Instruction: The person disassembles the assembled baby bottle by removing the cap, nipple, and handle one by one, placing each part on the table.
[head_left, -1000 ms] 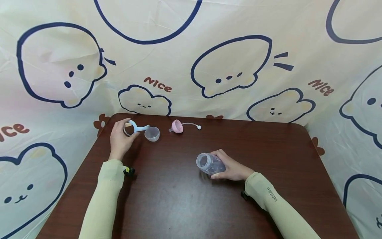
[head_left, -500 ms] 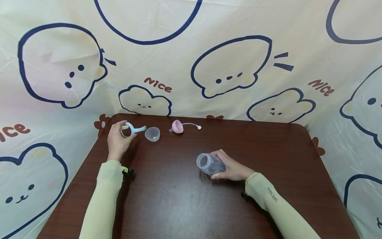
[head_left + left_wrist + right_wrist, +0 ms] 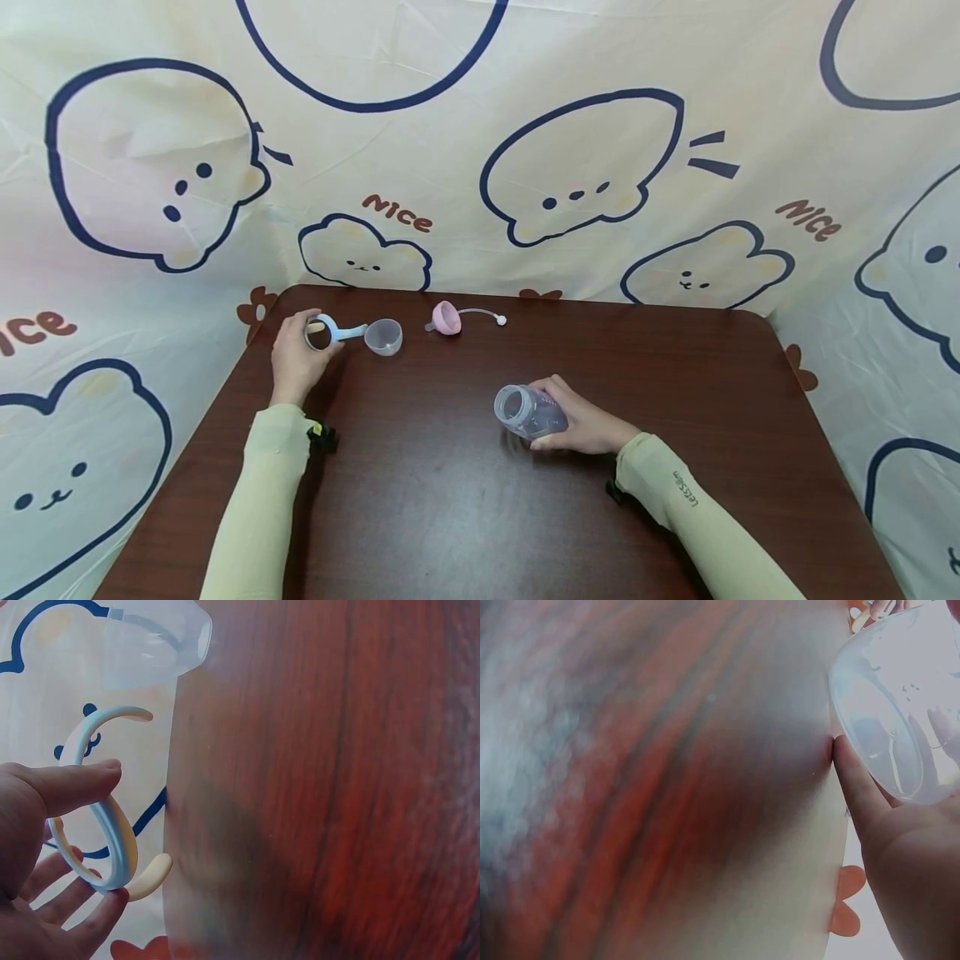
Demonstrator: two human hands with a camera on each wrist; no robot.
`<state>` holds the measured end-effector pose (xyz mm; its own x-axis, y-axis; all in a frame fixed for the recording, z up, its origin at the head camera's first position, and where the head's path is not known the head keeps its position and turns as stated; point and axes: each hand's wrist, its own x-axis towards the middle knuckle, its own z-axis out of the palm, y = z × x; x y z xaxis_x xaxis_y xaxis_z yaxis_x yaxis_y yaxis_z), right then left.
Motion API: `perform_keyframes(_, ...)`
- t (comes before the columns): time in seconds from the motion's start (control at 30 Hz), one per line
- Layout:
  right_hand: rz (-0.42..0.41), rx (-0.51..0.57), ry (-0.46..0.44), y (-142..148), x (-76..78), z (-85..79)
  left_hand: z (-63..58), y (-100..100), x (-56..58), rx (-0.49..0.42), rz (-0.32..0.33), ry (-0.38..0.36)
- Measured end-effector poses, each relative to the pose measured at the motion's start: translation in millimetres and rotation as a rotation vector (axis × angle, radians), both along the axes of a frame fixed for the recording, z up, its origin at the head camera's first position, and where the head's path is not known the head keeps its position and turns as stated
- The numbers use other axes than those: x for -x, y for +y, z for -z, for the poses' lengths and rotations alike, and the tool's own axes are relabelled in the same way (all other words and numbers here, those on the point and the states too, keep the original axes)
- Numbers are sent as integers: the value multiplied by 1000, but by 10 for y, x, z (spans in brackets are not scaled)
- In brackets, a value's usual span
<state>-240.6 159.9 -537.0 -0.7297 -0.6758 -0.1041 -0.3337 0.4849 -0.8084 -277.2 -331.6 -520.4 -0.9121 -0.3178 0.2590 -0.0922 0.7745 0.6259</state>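
At the far left of the table, my left hand (image 3: 294, 360) pinches a ring-shaped bottle handle (image 3: 348, 332). The left wrist view shows this handle (image 3: 120, 840) in pale blue and cream, with two curved grips sticking out; thumb and fingertips hold its ring. Its blue grip overlaps a clear dome cap (image 3: 384, 340) in the head view. Right of centre, my right hand (image 3: 583, 423) grips a clear baby bottle (image 3: 534, 413) round its body. The bottle is tilted, its uncovered mouth towards the left. In the right wrist view the bottle (image 3: 889, 742) is partly cut off.
A pink straw lid (image 3: 446, 318) lies behind the dome cap, with a thin straw (image 3: 478, 311) ending in a white weight (image 3: 501, 319). The dark brown table (image 3: 450, 517) meets a printed cloth backdrop (image 3: 465, 167) along its far edge.
My left hand has shifted slightly left and nearer with the bottle handle, which has turned a little. The right hand and the baby bottle have stayed in place.
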Motion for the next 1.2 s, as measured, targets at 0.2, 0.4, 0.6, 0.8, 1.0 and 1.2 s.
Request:
perform_keyframes(0.2,0,-8,12,-4,-6,-1,14,5,-1,-1,3,-22)
perform_keyframes(0.4,2,-6,8,-3,-12,-17,18,2,-2,3,5,-31)
perform_keyframes(0.6,5,-12,3,-2,-2,-8,16,0,-21,15,32,-40)
perform_keyframes(0.8,7,-13,-3,-1,4,-6,42,-10,-31,28,51,-54)
perform_keyframes(1.0,2,-5,1,-8,-7,-24,45,-8,-54,30,62,-54)
perform_keyframes(1.2,3,-1,-4,-6,-15,-32,55,-29,-65,34,76,-57)
